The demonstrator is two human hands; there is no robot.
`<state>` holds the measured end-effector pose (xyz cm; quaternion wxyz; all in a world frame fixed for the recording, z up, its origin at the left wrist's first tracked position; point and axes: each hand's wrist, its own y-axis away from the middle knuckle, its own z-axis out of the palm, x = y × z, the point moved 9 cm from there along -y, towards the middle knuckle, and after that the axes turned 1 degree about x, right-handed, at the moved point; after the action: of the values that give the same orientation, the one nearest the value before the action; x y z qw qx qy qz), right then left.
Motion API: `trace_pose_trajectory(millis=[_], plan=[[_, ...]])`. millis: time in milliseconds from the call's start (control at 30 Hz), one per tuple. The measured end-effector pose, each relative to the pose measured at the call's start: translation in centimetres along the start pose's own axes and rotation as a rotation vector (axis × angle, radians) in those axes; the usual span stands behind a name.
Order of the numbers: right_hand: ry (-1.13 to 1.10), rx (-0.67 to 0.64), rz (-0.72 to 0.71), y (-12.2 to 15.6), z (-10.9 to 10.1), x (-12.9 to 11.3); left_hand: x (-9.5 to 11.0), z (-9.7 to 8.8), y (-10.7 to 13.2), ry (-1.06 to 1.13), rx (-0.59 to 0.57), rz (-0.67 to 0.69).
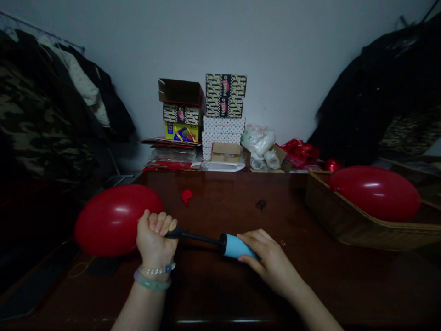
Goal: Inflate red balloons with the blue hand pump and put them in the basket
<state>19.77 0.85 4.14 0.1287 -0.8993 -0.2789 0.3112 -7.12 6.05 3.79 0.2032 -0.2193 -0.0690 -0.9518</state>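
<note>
A hand balloon pump with a blue barrel and a black rod lies across the space between my hands. My left hand, in a fist, grips the pump's black end. Against that fist, on its left, sits a large inflated red balloon; its neck is hidden by my fingers. My right hand is wrapped round the blue barrel, and the rod shows between barrel and fist. Farther back on the brown table lies a small uninflated red balloon.
On the right stands a woven basket with another inflated red balloon in it. A small dark coiled item lies mid-table. Stacked boxes and plastic bags are along the wall. Clothes hang at the left.
</note>
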Motion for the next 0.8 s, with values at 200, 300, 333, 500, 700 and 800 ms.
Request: trace_pose_trajectory(millis=[200, 300, 333, 500, 700, 800], plan=[[0.055, 0.064, -0.062, 0.0, 0.4, -1.2, -2.8, 0.4, 1.1, -0.02, -0.007, -0.072], [0.055, 0.124, -0.097, 0.2, 0.7, -2.1, -4.5, 0.7, 2.1, -0.047, -0.002, -0.112], [0.045, 0.143, -0.107, 0.3, 0.8, -2.4, -4.9, 0.8, 2.4, -0.05, -0.004, -0.125], [0.004, 0.134, -0.116, 0.5, 1.6, -2.9, -5.8, 1.2, 3.0, -0.054, -0.043, -0.155], [-0.007, 0.033, -0.052, 0.1, 1.6, -1.3, -3.1, 0.7, 1.3, -0.06, -0.025, -0.091], [-0.006, 0.01, -0.02, 0.0, 0.9, -0.2, -1.4, 0.0, 0.1, -0.037, 0.0, -0.053]])
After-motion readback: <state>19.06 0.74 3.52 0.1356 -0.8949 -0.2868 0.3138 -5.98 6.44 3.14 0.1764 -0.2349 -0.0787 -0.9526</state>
